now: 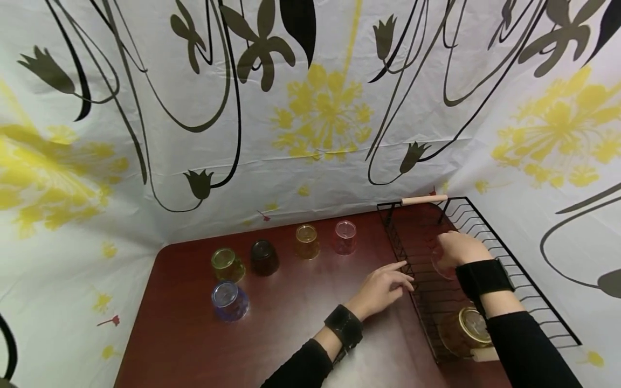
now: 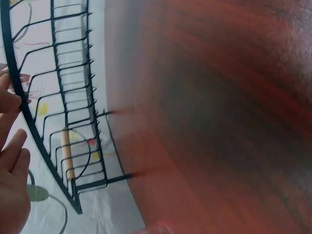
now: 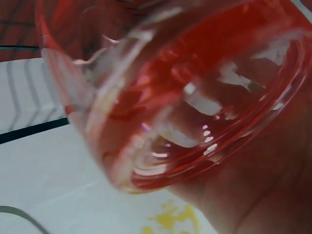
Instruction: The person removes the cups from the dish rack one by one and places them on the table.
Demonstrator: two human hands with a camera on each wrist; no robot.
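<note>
Seven glass tumblers are showing: five are standing upside down on the bench (image 1: 291, 302) — one green (image 1: 227, 264), one dark brown (image 1: 264, 257), one amber (image 1: 308, 241), one pink (image 1: 345, 237), one blue (image 1: 229, 300). Two are sitting in the one black wire rack (image 1: 533, 302): one red (image 1: 442, 264), one amber-brown (image 1: 463, 330). Two hands are appearing: left hand (image 1: 383, 288), right hand (image 1: 461, 249).

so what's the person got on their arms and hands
Both arms are in long black sleeves. Each wrist carries a black strap-on band: a broad one behind the right hand and a similar one behind the left hand. The hands themselves are bare, with no gloves; no rings or cables show.
</note>
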